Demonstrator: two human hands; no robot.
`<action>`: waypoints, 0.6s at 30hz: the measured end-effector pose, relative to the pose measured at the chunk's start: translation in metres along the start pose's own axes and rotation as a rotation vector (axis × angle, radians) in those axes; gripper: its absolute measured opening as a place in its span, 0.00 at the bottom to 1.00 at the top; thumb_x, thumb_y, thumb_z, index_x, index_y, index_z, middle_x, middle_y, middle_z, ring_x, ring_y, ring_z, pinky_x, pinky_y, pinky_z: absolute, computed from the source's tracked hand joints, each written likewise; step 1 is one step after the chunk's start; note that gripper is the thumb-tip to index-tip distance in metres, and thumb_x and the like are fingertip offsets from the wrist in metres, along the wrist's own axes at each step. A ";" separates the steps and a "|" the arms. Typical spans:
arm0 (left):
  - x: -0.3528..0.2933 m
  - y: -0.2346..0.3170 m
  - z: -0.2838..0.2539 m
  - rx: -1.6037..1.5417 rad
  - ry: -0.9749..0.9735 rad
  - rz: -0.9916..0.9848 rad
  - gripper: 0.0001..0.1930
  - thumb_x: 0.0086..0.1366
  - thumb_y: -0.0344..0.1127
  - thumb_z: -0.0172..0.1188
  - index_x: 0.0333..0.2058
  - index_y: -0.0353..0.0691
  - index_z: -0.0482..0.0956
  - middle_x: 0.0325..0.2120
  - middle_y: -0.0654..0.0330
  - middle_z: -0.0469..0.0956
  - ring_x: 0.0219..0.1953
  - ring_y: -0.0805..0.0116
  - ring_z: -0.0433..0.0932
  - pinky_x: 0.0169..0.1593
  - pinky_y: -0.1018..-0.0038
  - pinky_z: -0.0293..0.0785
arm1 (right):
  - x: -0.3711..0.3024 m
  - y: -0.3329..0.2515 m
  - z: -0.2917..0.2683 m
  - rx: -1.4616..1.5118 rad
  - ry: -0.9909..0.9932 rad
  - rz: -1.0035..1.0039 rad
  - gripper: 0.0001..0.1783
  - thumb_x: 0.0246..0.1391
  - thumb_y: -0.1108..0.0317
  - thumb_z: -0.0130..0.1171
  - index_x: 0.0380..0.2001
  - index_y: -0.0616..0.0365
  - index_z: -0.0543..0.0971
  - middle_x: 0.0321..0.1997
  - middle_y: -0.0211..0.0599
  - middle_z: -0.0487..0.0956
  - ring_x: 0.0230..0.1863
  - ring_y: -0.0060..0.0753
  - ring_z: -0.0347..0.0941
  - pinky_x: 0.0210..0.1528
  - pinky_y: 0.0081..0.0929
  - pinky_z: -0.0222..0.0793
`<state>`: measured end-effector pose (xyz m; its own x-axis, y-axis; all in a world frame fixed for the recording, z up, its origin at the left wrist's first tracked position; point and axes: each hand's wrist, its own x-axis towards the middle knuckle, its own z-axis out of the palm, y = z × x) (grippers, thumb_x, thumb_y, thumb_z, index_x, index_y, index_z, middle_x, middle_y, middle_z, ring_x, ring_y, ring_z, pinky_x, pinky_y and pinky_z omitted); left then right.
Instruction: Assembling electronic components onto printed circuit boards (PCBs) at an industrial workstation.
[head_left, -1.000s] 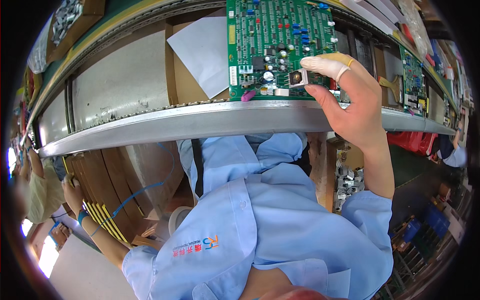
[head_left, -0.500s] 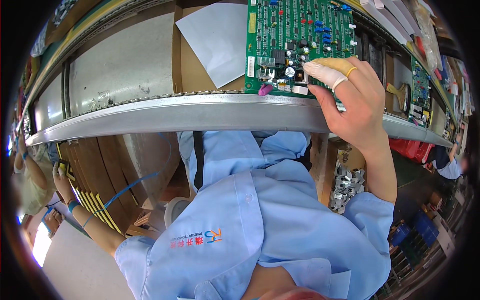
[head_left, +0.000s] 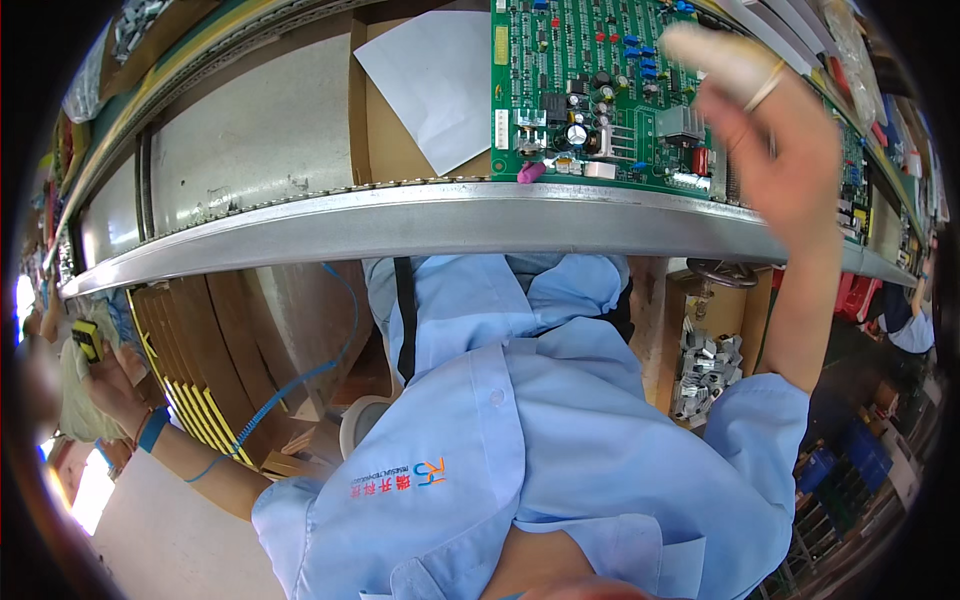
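A large green circuit board [head_left: 505,165] lies on the line in front of me, crowded with small parts. Over its right side is my right hand [head_left: 785,130], blurred by motion. Its fingers look outstretched, the thumb apart, with nothing visible between them; pale covers sit on the fingertips. Below that hand the board carries a silver metal block [head_left: 681,125] and a finned heat sink [head_left: 618,140]. A pink clip-like piece [head_left: 531,172] is at its near edge. Far to the left, my left hand [head_left: 115,390] grips a yellow-and-black block-shaped component [head_left: 88,340]. A blue strap circles that wrist.
A metal rail [head_left: 420,222] runs between me and the board. White paper [head_left: 430,85] lies left of the board. Yellow-edged cardboard trays [head_left: 185,350] stand near my left arm. Grey metal parts [head_left: 705,375] fill a box at right. A blue cord [head_left: 275,390] trails from my wrist.
My right hand has left the parts at the board's near middle and moved right and farther away, exposing the heat sink. My left hand now holds the yellow-and-black component away from the trays.
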<state>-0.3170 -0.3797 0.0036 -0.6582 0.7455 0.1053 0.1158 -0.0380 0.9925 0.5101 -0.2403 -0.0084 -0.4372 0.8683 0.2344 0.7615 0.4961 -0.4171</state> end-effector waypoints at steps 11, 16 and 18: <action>-0.196 0.054 0.458 -0.180 -1.209 -0.121 0.34 0.61 0.38 0.59 0.62 0.30 0.58 0.59 0.50 0.64 0.59 0.60 0.66 0.58 0.69 0.66 | 0.051 0.096 0.012 0.006 0.540 0.075 0.09 0.50 0.74 0.60 0.36 0.64 0.80 0.21 0.40 0.73 0.23 0.30 0.70 0.27 0.28 0.64; -0.261 0.071 0.553 0.134 -1.330 0.125 0.39 0.53 0.35 0.67 0.61 0.30 0.59 0.54 0.51 0.69 0.52 0.65 0.71 0.57 0.68 0.67 | 0.037 0.104 -0.008 -0.130 0.560 0.116 0.06 0.49 0.74 0.59 0.26 0.66 0.76 0.23 0.46 0.73 0.24 0.43 0.70 0.27 0.33 0.63; -0.275 0.065 0.571 0.194 -1.347 0.183 0.40 0.52 0.31 0.69 0.62 0.33 0.60 0.51 0.54 0.72 0.50 0.66 0.73 0.57 0.69 0.67 | 0.037 0.108 -0.013 -0.274 0.549 0.048 0.06 0.49 0.74 0.58 0.32 0.63 0.79 0.25 0.45 0.75 0.26 0.44 0.72 0.27 0.33 0.64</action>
<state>0.2962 -0.2078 0.0045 0.5894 0.8077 -0.0185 0.2966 -0.1950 0.9349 0.5827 -0.1547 -0.0332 -0.1451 0.7286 0.6693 0.9012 0.3766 -0.2146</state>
